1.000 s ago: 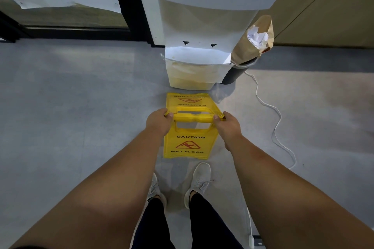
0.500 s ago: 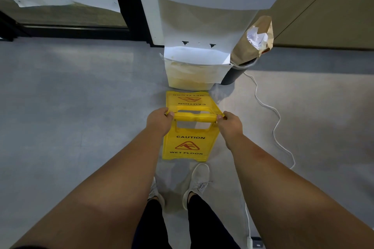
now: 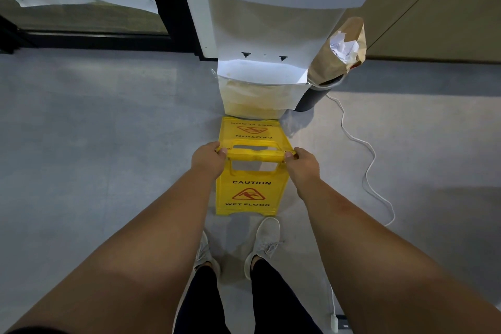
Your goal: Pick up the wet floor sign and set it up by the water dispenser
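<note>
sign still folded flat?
No: the wet floor sign is spread into an A-frame, one panel facing the person and the other angled toward the water dispenser, with left hand and right hand at its top bar.

Both arms extended forward and down; left hand (image 3: pixel 208 158) and right hand (image 3: pixel 303 164) closed, level, apart.
</note>
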{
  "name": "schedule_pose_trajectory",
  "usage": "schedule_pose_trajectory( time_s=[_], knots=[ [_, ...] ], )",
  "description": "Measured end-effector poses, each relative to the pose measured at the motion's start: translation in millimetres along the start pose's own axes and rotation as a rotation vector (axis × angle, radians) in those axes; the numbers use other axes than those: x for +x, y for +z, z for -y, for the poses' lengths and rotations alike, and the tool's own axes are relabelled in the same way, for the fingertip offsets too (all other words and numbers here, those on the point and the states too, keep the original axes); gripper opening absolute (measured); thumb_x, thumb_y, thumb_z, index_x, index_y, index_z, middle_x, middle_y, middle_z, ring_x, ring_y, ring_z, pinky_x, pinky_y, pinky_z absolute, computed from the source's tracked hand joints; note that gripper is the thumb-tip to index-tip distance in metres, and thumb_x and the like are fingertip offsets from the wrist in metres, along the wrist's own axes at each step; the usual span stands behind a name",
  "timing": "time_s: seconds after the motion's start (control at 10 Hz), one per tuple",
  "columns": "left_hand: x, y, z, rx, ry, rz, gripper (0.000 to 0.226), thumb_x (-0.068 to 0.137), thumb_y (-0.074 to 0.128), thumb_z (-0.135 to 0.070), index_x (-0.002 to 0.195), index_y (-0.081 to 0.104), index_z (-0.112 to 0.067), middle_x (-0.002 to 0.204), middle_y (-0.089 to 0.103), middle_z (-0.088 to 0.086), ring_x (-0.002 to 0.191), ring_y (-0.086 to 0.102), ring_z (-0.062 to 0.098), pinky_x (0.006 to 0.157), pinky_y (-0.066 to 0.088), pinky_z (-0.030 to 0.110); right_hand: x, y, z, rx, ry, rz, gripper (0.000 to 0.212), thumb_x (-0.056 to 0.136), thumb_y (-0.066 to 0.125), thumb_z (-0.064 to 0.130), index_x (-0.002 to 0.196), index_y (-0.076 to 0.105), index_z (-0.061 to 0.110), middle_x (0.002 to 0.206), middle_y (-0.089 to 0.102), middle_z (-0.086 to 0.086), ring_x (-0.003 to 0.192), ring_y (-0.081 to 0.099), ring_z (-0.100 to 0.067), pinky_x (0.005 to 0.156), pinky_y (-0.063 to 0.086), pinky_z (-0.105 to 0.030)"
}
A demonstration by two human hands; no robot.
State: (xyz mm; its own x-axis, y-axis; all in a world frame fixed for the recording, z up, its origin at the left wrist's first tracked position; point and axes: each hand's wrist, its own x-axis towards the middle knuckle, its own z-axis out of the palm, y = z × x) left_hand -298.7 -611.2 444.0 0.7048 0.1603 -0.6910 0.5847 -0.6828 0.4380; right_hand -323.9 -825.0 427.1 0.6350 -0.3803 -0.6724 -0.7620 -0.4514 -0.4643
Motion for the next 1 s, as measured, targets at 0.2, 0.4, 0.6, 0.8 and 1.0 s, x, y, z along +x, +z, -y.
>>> schedule_pose_trajectory(
  time_s=[0.2,0.4,0.6,0.8,1.0],
  knots=[
    [-2.0,-0.1,-2.0,-0.008,-0.019,0.023,0.051,0.099,0.042,-0.031,0.144,0.039,-0.009,0.150,0.041,0.015,0.137,0.040,0.033,0.114,0.034,0.046,-0.4,-0.8,4.2,-0.021,-0.010,0.010,0.045,0.098,0.044,0.029,0.135,0.047,0.005,0.134,0.054,-0.016,0.121,0.051,-0.035,0.099,0.043,-0.044],
    [-6.9,4.0,-7.7,-0.039,-0.047,0.071,0.054,0.099,0.040,-0.034,0.145,0.032,-0.008,0.150,0.039,0.018,0.135,0.040,0.036,0.106,0.037,0.043,-4.2,0.1,5.9,-0.047,-0.012,0.031,0.033,0.098,0.040,0.027,0.119,0.051,0.004,0.112,0.057,-0.015,0.103,0.054,-0.033,0.085,0.046,-0.045],
    [-14.3,1.3,-11.2,-0.072,-0.037,0.079,0.050,0.097,0.045,-0.029,0.142,0.036,-0.008,0.145,0.044,0.019,0.130,0.045,0.037,0.100,0.041,0.041,-11.2,-0.3,8.2,-0.042,-0.008,0.043,0.028,0.095,0.045,0.021,0.118,0.050,0.005,0.115,0.058,-0.016,0.096,0.054,-0.030,0.074,0.044,-0.038],
    [-22.1,-7.5,-15.3,-0.065,-0.028,0.090,0.051,0.096,0.047,-0.028,0.142,0.037,-0.009,0.147,0.043,0.017,0.131,0.043,0.035,0.101,0.040,0.040,-21.1,-3.6,15.2,-0.034,0.002,0.040,0.021,0.091,0.048,0.016,0.106,0.052,0.002,0.102,0.056,-0.018,0.083,0.051,-0.027,0.066,0.043,-0.035],
    [-36.5,-29.3,-24.6,-0.033,-0.020,0.110,0.061,0.097,0.045,-0.033,0.148,0.026,-0.006,0.154,0.033,0.017,0.138,0.035,0.035,0.109,0.035,0.042,-40.2,-20.1,33.0,0.034,-0.018,0.035,0.055,0.091,0.049,0.015,0.144,0.034,0.009,0.142,0.044,-0.018,0.117,0.051,-0.037,0.077,0.041,-0.033]
  ],
)
